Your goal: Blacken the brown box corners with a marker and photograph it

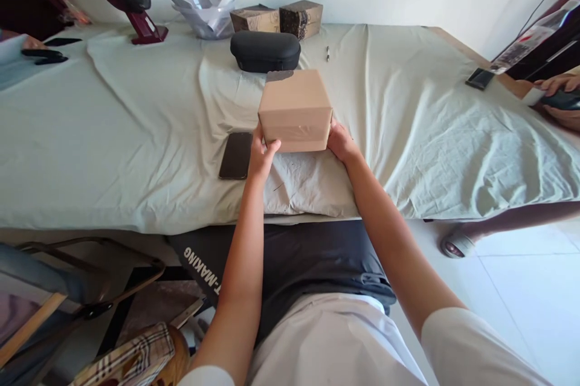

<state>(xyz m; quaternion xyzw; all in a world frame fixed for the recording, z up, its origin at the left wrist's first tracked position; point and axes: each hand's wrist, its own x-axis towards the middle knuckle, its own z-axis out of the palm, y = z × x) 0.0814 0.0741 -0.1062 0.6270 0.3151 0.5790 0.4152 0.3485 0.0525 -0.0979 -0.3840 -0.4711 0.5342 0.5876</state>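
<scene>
A brown cardboard box (295, 96) is held between my two hands over the table's front half; whether its base touches the cloth I cannot tell. My left hand (261, 153) grips its near left corner, thumb on the front face. At the near right corner, my right hand (341, 139) holds the box's side, with its fingers partly hidden behind it. A dark torn-looking patch marks the box's far left top edge. Just left of my left hand lies a dark smartphone (235, 156). Behind the box sits a black hard case (265, 51).
Pale green cloth (149, 120) covers the table. Along the wall stand a fan (147, 29), a clear plastic basket (208, 17) of papers and two patterned boxes (301, 19). A small pen-like object (328, 54) lies behind. Other people's hands show at both sides.
</scene>
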